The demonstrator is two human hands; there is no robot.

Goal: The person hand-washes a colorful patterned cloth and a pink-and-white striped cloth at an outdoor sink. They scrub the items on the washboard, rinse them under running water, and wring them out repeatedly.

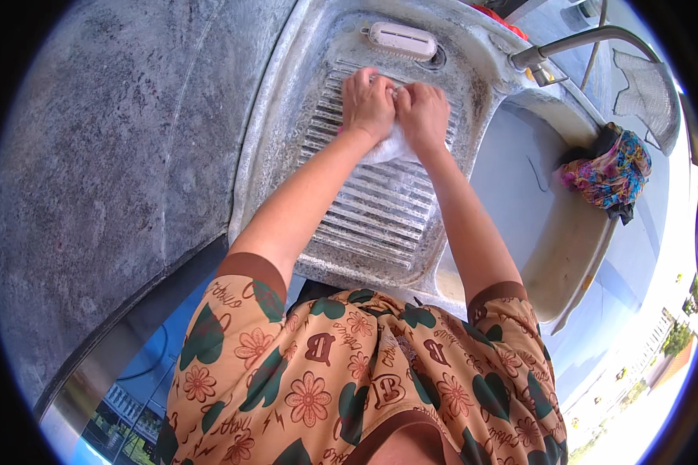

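My left hand and my right hand are side by side over the ribbed washboard surface of a stone laundry sink. Both are closed on a bunched white cloth, part of which shows below and between them. A bit of pink peeks out by my left wrist; whether it belongs to the cloth, I cannot tell. Beyond my hands, a pale scrub brush lies bristles down beside the drain.
Right of the washboard is a deep basin holding water, with a metal faucet at its far edge. Colourful floral cloth and dark cloth hang over the basin's right rim. A grey stone counter adjoins the sink's left side.
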